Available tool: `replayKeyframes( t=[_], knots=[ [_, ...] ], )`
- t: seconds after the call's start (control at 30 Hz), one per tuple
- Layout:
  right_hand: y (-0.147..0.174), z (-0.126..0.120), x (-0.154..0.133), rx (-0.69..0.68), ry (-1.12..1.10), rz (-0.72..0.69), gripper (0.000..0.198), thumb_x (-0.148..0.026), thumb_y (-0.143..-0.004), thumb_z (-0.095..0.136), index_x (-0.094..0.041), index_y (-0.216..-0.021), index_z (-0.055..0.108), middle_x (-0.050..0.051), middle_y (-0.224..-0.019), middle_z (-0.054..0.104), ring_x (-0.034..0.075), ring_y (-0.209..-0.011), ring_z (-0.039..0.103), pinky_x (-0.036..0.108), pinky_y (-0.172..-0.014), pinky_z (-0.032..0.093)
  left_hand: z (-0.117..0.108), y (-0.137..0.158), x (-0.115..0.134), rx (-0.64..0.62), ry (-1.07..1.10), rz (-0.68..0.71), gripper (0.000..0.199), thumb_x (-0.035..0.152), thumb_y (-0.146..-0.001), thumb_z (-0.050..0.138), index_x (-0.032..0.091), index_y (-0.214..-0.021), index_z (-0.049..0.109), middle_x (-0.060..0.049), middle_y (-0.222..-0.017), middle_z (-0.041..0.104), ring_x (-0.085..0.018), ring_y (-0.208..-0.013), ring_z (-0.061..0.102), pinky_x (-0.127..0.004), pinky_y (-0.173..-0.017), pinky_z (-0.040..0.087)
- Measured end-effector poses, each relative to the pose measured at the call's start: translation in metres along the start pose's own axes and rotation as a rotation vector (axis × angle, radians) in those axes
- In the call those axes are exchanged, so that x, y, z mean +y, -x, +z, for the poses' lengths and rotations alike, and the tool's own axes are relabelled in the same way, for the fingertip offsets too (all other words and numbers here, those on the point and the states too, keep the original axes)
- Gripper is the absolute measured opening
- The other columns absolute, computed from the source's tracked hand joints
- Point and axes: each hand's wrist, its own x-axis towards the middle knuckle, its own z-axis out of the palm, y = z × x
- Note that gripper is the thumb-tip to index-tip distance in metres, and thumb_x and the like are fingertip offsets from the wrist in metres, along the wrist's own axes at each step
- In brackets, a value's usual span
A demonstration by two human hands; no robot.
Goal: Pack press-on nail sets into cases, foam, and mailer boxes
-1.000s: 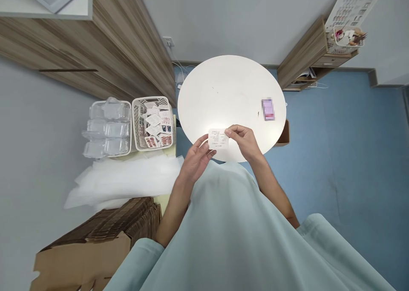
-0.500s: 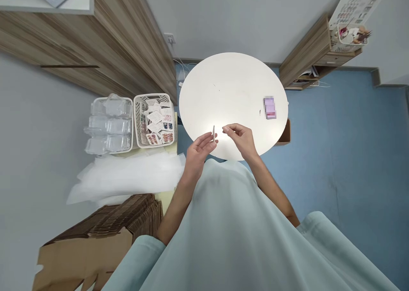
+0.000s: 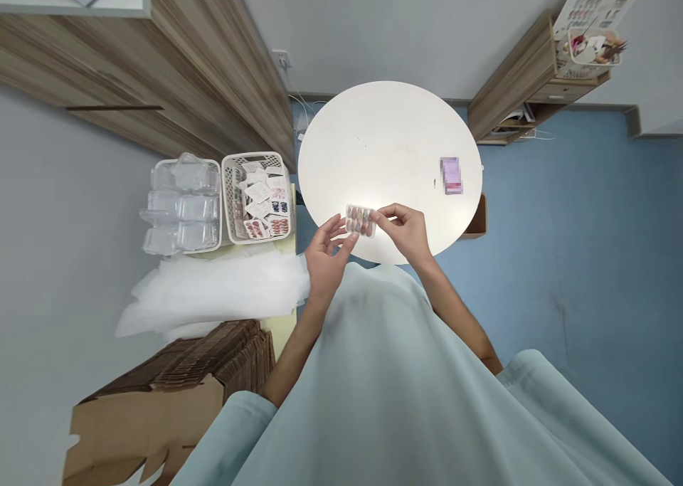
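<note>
A small white card of press-on nails [image 3: 360, 220], two rows in mixed colours, is held above the near edge of the table with its nail side facing me. My right hand [image 3: 406, 235] pinches its right edge between thumb and fingertips. At the left and lower edge my left hand [image 3: 326, 258] grips it loosely, the thumb along the bottom and the fingers partly behind. The white oval table [image 3: 395, 130] lies beneath both hands.
A pixelated purple pack [image 3: 451, 176] lies on the table's right. To the left stand a basket of nail cards [image 3: 227, 187], a basket of clear plastic boxes [image 3: 181, 205], white sheets [image 3: 213, 294] and stacked cardboard [image 3: 144, 429]. Wooden cabinets [image 3: 213, 66] flank the table.
The nail card has turned from edge-on to facing me. My right hand, apart from it before, now holds its right edge; the left fingers have spread a little.
</note>
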Motion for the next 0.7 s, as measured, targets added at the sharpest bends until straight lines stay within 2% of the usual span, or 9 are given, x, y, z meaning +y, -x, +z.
replayKeyframes(
  t=[0.17,0.27,0.37,0.5,0.57,0.7],
  knots=[
    [-0.003,-0.009,0.003,-0.076,-0.099,0.034,0.043,-0.065,-0.079,0.089,-0.023,-0.083,0.080,0.004,-0.089,0.079,0.020,-0.083,0.068,0.035,-0.075,0.057,-0.006,-0.006,0.000,0.009,0.165,-0.156,0.047,0.047,-0.080,0.096,0.020,-0.115,0.079,-0.006,-0.102,0.078,-0.017,-0.092,0.074,-0.031,-0.087,0.059],
    [-0.002,-0.011,0.004,-0.113,-0.157,0.043,0.043,-0.065,-0.078,0.091,-0.023,-0.084,0.081,0.004,-0.090,0.078,0.021,-0.087,0.068,0.036,-0.080,0.058,-0.010,-0.009,0.002,-0.039,0.280,-0.245,0.044,0.041,-0.077,0.098,0.021,-0.111,0.079,-0.003,-0.098,0.077,-0.012,-0.083,0.071,-0.026,-0.079,0.057],
    [-0.002,-0.013,0.005,-0.163,-0.216,0.053,0.043,-0.065,-0.079,0.092,-0.024,-0.085,0.081,0.004,-0.091,0.078,0.022,-0.092,0.069,0.038,-0.087,0.058,-0.012,-0.010,0.007,-0.174,0.441,-0.400,0.041,0.040,-0.080,0.096,0.022,-0.112,0.078,-0.004,-0.108,0.080,-0.015,-0.092,0.075,-0.026,-0.083,0.059],
    [-0.003,-0.014,0.008,-0.225,-0.306,0.069,0.042,-0.064,-0.080,0.093,-0.024,-0.087,0.081,0.003,-0.093,0.078,0.022,-0.098,0.070,0.039,-0.100,0.057,-0.009,-0.008,0.015,-0.387,0.634,-0.583,0.038,0.048,-0.091,0.087,0.020,-0.116,0.078,-0.010,-0.122,0.082,-0.024,-0.112,0.079,-0.036,-0.102,0.062],
    [-0.004,-0.013,0.010,-0.237,-0.323,0.078,0.043,-0.065,-0.080,0.092,-0.024,-0.088,0.081,0.003,-0.095,0.079,0.023,-0.100,0.071,0.040,-0.103,0.056,-0.006,-0.006,0.019,-0.407,0.688,-0.618,0.041,0.051,-0.095,0.082,0.020,-0.122,0.078,-0.010,-0.124,0.082,-0.028,-0.120,0.078,-0.039,-0.109,0.061],
    [-0.005,-0.013,0.014,-0.235,-0.323,0.059,0.044,-0.066,-0.081,0.092,-0.024,-0.090,0.081,0.003,-0.096,0.079,0.022,-0.099,0.071,0.040,-0.102,0.056,-0.003,-0.007,0.021,-0.356,0.731,-0.672,0.040,0.048,-0.101,0.074,0.020,-0.130,0.076,-0.011,-0.126,0.082,-0.031,-0.131,0.074,-0.041,-0.113,0.060]
  ],
)
